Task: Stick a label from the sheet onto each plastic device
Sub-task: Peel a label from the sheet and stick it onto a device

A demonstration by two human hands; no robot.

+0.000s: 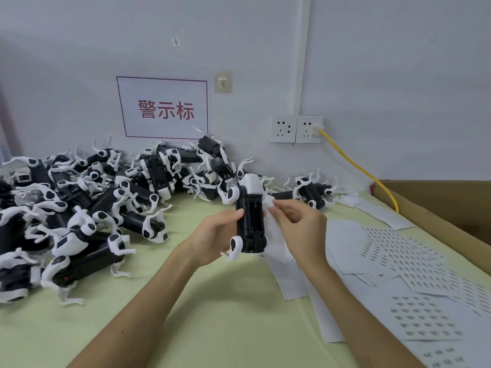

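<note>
The person is in the middle of the job. The left hand (212, 235) holds one black and white plastic device (251, 221) up above the green table (212, 314), with its fingers wrapped round the side. The black belly of the device faces up.

The right hand (297, 224) is just beside the device. Its thumb and first finger are pinched tight together. I think they hold a small label (274, 206), but it is too tiny to see well.

Next, I think the label has to go down flat on the device and get a good press. The left hand must keep the device from wobbling.

The label sheets (414, 251) lie on the table to the right, with rows of little dark marks. I cannot read them. A big pile of devices (87, 203) waits on the left by the wall.

On the wall a white sign (163, 107) with a red border says "警示标" in red. I see no brand names.
</note>
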